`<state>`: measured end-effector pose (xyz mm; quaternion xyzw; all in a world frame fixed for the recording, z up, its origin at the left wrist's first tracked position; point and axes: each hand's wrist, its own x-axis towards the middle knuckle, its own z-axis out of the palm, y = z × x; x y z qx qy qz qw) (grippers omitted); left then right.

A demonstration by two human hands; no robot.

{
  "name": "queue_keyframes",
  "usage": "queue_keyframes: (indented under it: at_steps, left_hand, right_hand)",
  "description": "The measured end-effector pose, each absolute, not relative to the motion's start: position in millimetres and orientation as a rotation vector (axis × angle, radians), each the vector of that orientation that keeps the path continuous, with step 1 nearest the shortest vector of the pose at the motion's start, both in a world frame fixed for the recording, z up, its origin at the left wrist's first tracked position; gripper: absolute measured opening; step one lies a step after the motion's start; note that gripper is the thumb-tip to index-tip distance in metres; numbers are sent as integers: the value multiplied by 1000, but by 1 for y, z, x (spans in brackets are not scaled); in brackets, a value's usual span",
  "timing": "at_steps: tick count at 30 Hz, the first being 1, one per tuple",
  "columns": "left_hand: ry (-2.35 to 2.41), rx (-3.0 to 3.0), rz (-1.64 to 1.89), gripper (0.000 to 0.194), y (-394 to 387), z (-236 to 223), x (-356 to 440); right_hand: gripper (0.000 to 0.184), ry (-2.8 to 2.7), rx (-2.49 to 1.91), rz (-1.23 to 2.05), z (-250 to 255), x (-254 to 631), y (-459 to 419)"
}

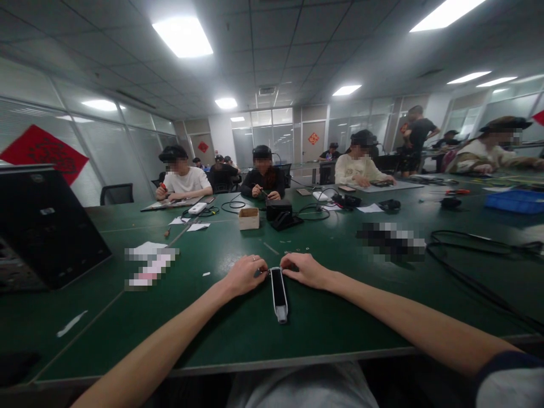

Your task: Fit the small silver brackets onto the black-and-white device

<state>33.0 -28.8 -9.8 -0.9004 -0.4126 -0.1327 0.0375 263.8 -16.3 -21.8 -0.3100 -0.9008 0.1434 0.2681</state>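
Observation:
A long, narrow device with a white rim, a dark middle and a grey near end lies on the green table in front of me. At its far left corner is my left hand, thumb and fingers pinched together. A small dark bit seems to show at those fingertips, too small to name. My right hand is closed, its curled fingertips on the device's far right corner. Several small rings lie on the table just beyond my hands.
Beyond my hands stand an open cardboard box and a black box. A black computer case is at left. Black cables and a blue tray lie at right. Several people sit across the green table.

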Motion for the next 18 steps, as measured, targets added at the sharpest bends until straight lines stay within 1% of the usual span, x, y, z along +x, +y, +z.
queue_keyframes:
  at_steps: [8, 13, 18]
  left_hand:
    - [-1261, -2762, -391, 10, -27, -13, 34]
    - [-1275, -2773, -383, 10, -28, -13, 34]
    - [-1277, -2770, -390, 11, -30, -13, 37]
  right_hand:
    - [20, -2471, -856, 232, -25, 266, -13]
    - [14, -2499, -851, 146, -29, 269, -8]
    - [15, -2509, -849, 136, -31, 270, -6]
